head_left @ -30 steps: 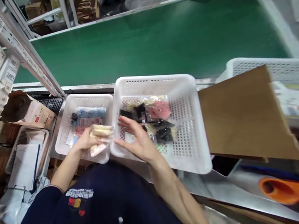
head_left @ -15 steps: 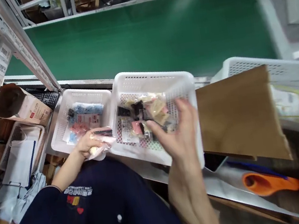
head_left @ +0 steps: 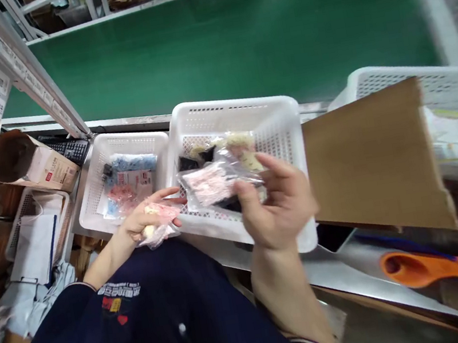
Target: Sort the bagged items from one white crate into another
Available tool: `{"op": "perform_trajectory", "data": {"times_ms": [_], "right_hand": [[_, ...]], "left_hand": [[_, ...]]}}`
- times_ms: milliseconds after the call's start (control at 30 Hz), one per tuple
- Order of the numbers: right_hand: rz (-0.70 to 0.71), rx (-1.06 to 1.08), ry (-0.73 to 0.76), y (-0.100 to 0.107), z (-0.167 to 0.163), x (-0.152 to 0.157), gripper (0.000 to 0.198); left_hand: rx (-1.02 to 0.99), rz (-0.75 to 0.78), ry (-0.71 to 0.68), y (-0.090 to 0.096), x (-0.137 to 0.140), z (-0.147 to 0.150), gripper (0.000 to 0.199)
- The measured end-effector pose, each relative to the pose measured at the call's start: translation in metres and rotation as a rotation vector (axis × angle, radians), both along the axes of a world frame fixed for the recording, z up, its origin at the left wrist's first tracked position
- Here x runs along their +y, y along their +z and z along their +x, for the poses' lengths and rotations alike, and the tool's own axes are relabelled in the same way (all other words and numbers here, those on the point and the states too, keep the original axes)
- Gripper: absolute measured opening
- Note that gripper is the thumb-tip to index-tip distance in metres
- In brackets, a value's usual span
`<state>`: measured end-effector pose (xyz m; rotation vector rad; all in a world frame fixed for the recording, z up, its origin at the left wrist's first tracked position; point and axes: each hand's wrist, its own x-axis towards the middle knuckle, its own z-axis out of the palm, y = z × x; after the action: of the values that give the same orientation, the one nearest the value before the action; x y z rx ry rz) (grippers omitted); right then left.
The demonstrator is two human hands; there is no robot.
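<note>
My right hand (head_left: 280, 204) pinches the corner of a clear plastic bag with pink contents (head_left: 209, 183), holding it above the middle white basket (head_left: 229, 106). Under it in that basket lie yellowish packets (head_left: 248, 154) and black packets (head_left: 188, 163), partly covered by the bag. My left hand (head_left: 135, 221) cradles several small pink and cream plastic packets (head_left: 159, 212), its index finger stretched toward the bag. It is at the front edge of the smaller white basket (head_left: 91, 153), which contains blue packets (head_left: 134, 162) and a red packet (head_left: 122, 194).
A green conveyor belt (head_left: 226, 44) runs behind the baskets. To the right stand a cardboard sheet (head_left: 370, 160) and another white basket (head_left: 414, 75), with an orange-handled tool (head_left: 422, 268) below. On the left are a carton (head_left: 49, 165), a clipboard (head_left: 35, 248) and a metal rack post (head_left: 36, 80).
My right hand has taken hold of the clear bag with pink contents and moved it up and left. My left hand has opened its index finger outward; the black item there no longer shows.
</note>
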<state>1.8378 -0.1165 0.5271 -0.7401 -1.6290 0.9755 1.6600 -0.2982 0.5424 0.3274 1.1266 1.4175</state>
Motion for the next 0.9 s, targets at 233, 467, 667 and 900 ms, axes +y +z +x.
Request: {"op": "perform_trajectory", "data": {"times_ms": [233,467,667,900], "right_hand": [[-0.018,-0.228,0.321,-0.011,0.010,0.011,0.098],[-0.313,-0.036,0.734,-0.017,-0.026,-0.046,0.033],[-0.188,-0.066,0.172,-0.015,-0.003,-0.005,0.052],[-0.123,-0.287,-0.033,-0.044,0.021,0.029,0.123]], "left_hand": [[0.056,0.003,0.073,-0.007,0.005,0.002,0.098],[-0.033,-0.021,0.099,-0.015,0.007,0.001,0.094],[-0.102,0.018,0.084,-0.028,-0.009,-0.003,0.072],[1.039,-0.529,0.052,-0.072,0.001,-0.085,0.113]]}}
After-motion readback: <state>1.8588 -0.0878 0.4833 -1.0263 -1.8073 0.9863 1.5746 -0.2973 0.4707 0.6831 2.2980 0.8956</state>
